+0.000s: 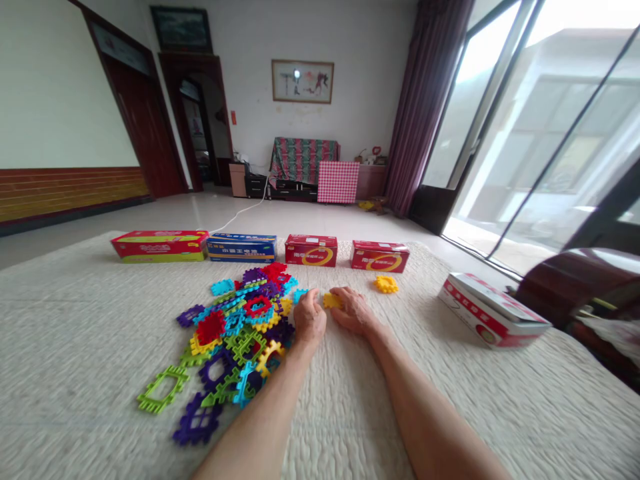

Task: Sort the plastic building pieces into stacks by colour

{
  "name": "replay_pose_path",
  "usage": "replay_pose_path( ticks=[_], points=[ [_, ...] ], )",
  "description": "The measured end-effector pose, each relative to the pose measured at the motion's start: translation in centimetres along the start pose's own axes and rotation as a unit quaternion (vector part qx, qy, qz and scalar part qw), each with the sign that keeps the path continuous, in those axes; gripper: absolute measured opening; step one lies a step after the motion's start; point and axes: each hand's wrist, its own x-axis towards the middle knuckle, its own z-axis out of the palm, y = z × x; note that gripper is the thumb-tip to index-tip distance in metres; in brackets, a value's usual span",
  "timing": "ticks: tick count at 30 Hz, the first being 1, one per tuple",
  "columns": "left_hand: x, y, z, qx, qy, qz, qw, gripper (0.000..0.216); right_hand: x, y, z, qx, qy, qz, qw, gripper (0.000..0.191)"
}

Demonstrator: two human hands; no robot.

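My left hand [310, 318] has its fingers curled, at the right edge of a heap of plastic toy building pieces [245, 343]. A light-blue building piece [300, 295] shows right against its fingers; whether they grip it is hidden. Close by on the right, my right hand [352, 309] is closed over a yellow building piece [331, 301], whose left part sticks out from the fingers. The heap mixes notched frames and panels in purple, green, red, yellow and blue. Another yellow building piece [387, 285] lies apart, farther right.
Behind the heap stand a red-and-green box [160, 247], a blue box [243, 249] and two red boxes [311, 251] in a row. A white-and-red box [493, 310] sits at the right. Everything rests on a pale quilted cover [90, 353].
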Motion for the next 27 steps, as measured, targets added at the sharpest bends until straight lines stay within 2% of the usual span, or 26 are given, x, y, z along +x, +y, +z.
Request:
replay_pose_path(
  ticks=[4,8,13,17,22,27],
  points=[
    [-0.1,-0.4,0.3,-0.002,0.010,-0.005,1.000,0.042,0.1,0.9,-0.1,0.042,0.093,-0.035,0.994,0.045],
    [0.0,-0.3,0.2,0.009,0.007,-0.008,1.000,0.039,0.4,4.6,-2.0,0.014,0.171,-0.055,0.984,0.046],
    [0.0,-0.3,0.3,0.035,0.001,0.006,0.999,0.036,-0.3,10.9,-5.3,-0.023,0.190,-0.005,0.981,0.045],
    [0.0,-0.6,0.5,0.046,-0.005,0.017,0.999,0.037,-0.8,13.9,-6.0,-0.024,0.192,0.010,0.981,0.042],
    [0.0,-0.7,0.7,0.056,0.007,0.029,0.998,0.037,-0.4,15.0,-5.2,-0.018,0.182,0.015,0.983,0.041],
    [-0.1,-0.5,0.6,0.057,0.005,0.033,0.998,0.036,-0.4,14.5,-4.9,-0.006,0.196,-0.021,0.980,0.042]
  ],
)
